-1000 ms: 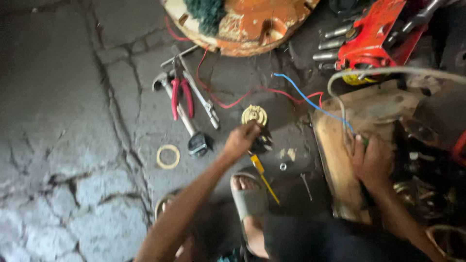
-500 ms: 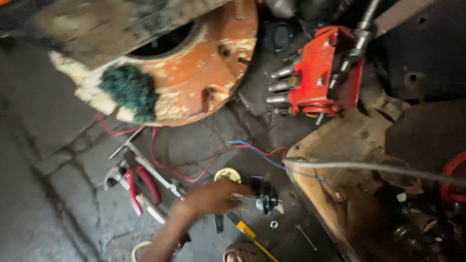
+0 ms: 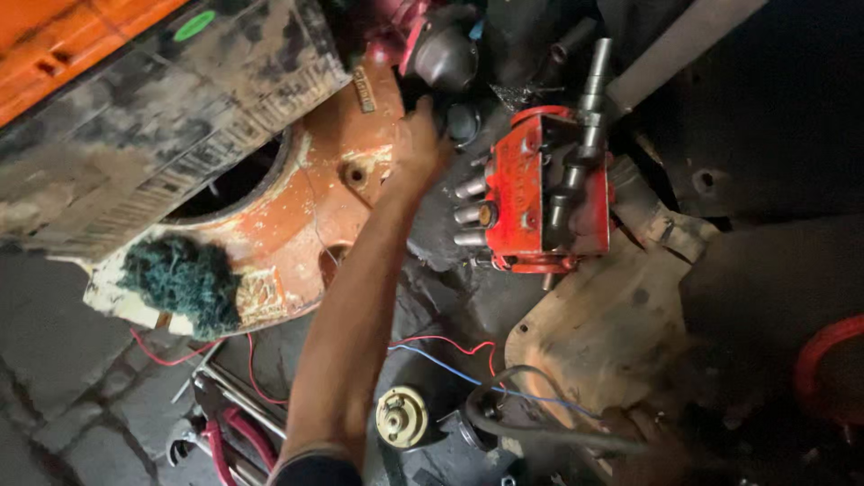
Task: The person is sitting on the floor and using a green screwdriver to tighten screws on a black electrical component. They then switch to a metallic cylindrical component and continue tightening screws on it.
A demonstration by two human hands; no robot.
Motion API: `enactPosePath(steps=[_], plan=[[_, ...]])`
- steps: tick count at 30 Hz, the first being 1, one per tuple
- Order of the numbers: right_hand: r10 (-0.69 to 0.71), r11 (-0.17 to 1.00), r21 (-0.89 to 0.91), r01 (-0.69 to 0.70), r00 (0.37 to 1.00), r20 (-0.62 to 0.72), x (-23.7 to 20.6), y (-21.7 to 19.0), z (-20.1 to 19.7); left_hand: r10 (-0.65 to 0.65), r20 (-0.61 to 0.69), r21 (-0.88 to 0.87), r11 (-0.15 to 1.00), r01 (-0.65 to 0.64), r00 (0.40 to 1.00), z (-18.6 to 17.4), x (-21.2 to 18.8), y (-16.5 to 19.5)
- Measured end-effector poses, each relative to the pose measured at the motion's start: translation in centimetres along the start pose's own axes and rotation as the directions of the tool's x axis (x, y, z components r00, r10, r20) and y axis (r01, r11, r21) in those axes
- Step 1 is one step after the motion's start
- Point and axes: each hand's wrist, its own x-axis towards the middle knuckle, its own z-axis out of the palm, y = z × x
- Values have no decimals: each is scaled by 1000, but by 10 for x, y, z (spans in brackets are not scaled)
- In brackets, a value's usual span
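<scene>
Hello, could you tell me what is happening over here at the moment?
A person crouched over a grimy workshop floor stretches the left hand up to a dark rounded part beside a red metal valve block with steel spools. The right hand, low in shadow, rests by a tan metal cover. Red-handled pliers and a small round brass part lie on the floor.

Left hand [image 3: 421, 144] reaches up to a dark rounded part [image 3: 444, 56]; the fingertips are lost in shadow against it, so grip or mere contact cannot be told. Right hand [image 3: 650, 443] sits in deep shadow at the lower right, blurred, fingers indistinct, what it touches unreadable. Red-handled pliers [image 3: 236, 438] are cut by the bottom edge, the red hose [image 3: 823, 346] by the right edge, and the orange panel [image 3: 67, 36] by the top left corner.
</scene>
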Motion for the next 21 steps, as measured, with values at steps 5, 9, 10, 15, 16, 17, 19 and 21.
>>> enactPosePath(steps=[5, 9, 10, 15, 16, 17, 19, 21], plan=[[8, 1000, 2, -8, 1000, -13, -1, 6, 1, -203, 75, 170, 967, 188, 976, 22, 13, 4], [18, 1000, -3, -18, 1000, -25, -13, 12, 7, -33, -65, 299, 953, 51, 997, 21, -1, 2], [20, 1000, -6, -20, 999, -27, -18, 15, 10, 70, -62, 277, 959, -50, 996, 20, -10, -1], [13, 1000, -14, -14, 999, -36, -47, 25, 31, -101, 329, 239, 971, 20, 939, 3, -81, -32], [17, 1000, -13, -17, 999, -32, -53, 27, 35, -123, 306, 231, 972, 52, 944, -4, -97, -38], [16, 1000, -14, -16, 999, -32, -59, 29, 39, -131, 354, 264, 964, 35, 926, -11, -113, -44], [23, 1000, -20, -24, 999, -42, -70, 31, 46, -2, 384, 245, 964, -100, 923, -26, -141, -51], [24, 999, -25, -26, 999, -43, -80, 34, 50, 116, 390, 108, 979, -170, 913, -42, -167, -56]])
